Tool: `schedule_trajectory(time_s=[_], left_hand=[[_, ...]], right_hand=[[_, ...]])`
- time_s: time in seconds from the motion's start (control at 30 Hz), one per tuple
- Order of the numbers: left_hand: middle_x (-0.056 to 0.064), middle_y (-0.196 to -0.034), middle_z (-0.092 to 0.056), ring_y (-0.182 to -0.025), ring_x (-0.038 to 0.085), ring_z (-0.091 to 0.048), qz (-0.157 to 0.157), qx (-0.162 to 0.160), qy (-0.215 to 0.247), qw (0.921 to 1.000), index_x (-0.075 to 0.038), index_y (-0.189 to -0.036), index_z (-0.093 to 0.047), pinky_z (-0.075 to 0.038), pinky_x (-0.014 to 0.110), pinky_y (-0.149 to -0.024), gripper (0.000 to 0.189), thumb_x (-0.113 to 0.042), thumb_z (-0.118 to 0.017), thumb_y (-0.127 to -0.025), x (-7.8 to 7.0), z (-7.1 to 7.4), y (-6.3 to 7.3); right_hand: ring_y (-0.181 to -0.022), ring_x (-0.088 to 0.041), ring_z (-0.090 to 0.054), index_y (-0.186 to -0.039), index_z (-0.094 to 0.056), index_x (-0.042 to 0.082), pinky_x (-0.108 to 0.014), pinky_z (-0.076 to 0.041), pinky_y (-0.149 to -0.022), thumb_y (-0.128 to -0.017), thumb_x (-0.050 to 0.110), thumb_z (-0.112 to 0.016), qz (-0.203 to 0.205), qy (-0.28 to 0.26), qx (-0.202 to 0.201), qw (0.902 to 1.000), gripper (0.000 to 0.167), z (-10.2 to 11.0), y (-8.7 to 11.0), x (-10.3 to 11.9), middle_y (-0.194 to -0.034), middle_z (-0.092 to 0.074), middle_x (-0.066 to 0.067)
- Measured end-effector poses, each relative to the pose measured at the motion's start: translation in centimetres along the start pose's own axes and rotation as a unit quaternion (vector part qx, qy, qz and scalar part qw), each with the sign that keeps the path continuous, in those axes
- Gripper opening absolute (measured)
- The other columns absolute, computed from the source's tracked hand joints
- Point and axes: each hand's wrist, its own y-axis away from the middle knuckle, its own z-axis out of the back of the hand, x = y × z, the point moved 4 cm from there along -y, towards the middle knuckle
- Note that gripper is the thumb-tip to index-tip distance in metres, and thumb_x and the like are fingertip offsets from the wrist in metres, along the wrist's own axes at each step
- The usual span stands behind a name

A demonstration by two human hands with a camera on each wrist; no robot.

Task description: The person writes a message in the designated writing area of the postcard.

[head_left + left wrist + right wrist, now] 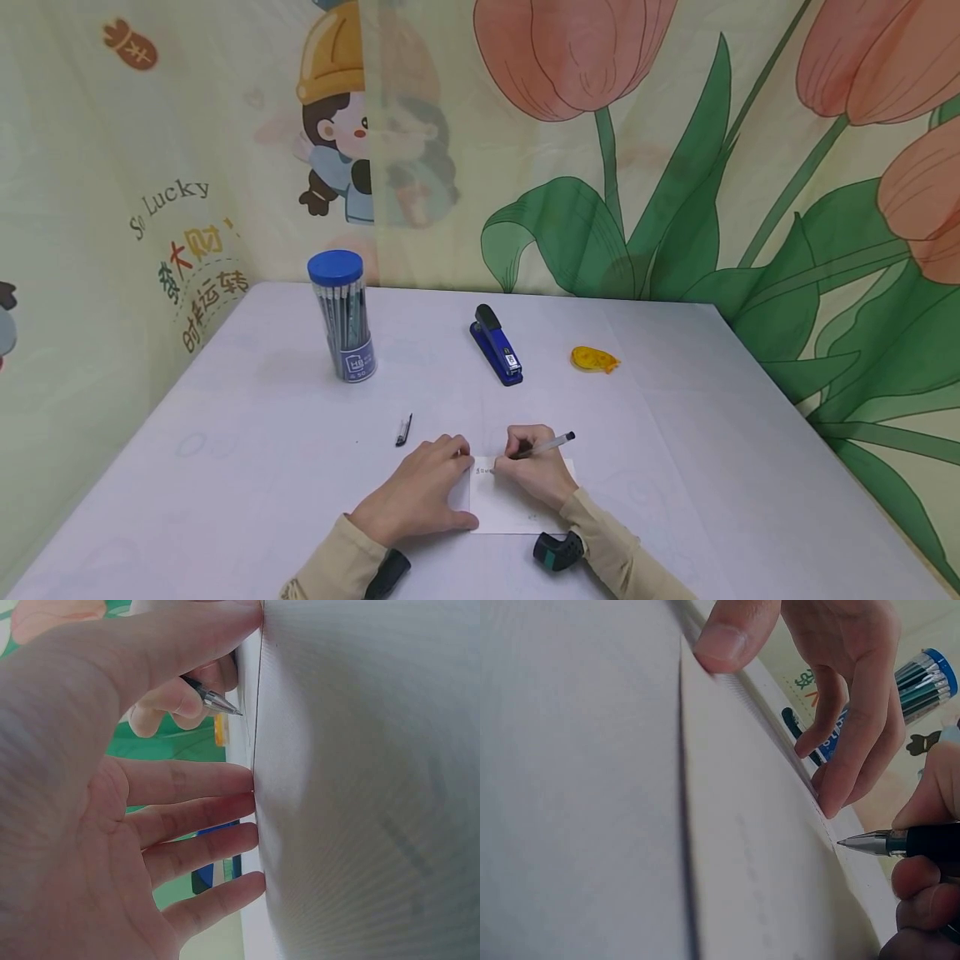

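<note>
A white sheet of paper (506,508) lies near the front of the table, with a short line of small dark writing at its upper left. My right hand (536,471) pinches a pen (551,444) with a clear barrel and dark grip. In the right wrist view the pen's metal tip (862,843) is at the paper's surface. My left hand (423,492) rests along the paper's left edge, thumb at the lower corner. Its fingers (202,847) are extended and spread, their tips touching down at the paper's edge in the left wrist view.
A pen cap (403,430) lies beyond my left hand. Farther back stand a blue-lidded tub of pencils (345,325), a blue stapler (497,346) and a yellow-orange fish-shaped item (595,359). Behind the white table (225,467) hangs a printed curtain (427,250).
</note>
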Motion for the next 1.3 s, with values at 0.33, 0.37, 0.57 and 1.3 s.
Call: schedule_trajectory(time_s=[0.33,0.37,0.57,1.3], left_hand=[[0.001,-0.104,-0.058,-0.093,0.015,-0.052,0.001,-0.007,-0.001,1.0,-0.003,-0.104,-0.069,-0.048,0.036,-0.085,0.06,-0.046,-0.085,-0.064,0.01,-0.04,-0.01],[0.001,-0.104,-0.058,-0.093,0.015,-0.052,0.0,-0.007,-0.001,1.0,-0.003,-0.104,-0.069,-0.048,0.036,-0.086,0.06,-0.046,-0.085,-0.064,-0.01,-0.02,-0.01],[0.001,-0.104,-0.058,-0.093,0.015,-0.053,-0.002,-0.007,0.0,1.0,-0.003,-0.104,-0.069,-0.048,0.036,-0.086,0.06,-0.045,-0.085,-0.064,-0.08,0.06,-0.04],[0.0,-0.105,-0.057,-0.095,0.015,-0.052,0.002,-0.001,0.002,1.0,-0.003,-0.104,-0.069,-0.047,0.036,-0.088,0.059,-0.044,-0.085,-0.065,-0.01,0.0,0.04]], right_hand=[[-0.059,-0.007,-0.046,-0.06,-0.049,0.001,-0.019,-0.035,-0.059,-0.07,-0.008,-0.061,-0.008,0.006,-0.003,0.9999,0.018,0.03,0.01,0.05,-0.057,-0.048,0.006],[-0.059,-0.007,-0.047,-0.06,-0.049,0.001,-0.018,-0.035,-0.059,-0.07,-0.008,-0.061,-0.008,0.006,-0.003,0.9999,0.018,0.05,0.02,0.06,-0.058,-0.048,0.006],[-0.059,-0.006,-0.047,-0.059,-0.05,0.001,-0.018,-0.035,-0.059,-0.07,-0.008,-0.061,-0.007,0.008,-0.002,0.9999,0.018,0.11,0.04,0.04,-0.057,-0.048,0.006],[-0.059,-0.007,-0.047,-0.059,-0.05,0.002,-0.019,-0.036,-0.06,-0.069,-0.008,-0.062,-0.005,0.017,-0.015,0.9997,0.019,0.22,0.0,-0.01,-0.056,-0.048,0.006]])
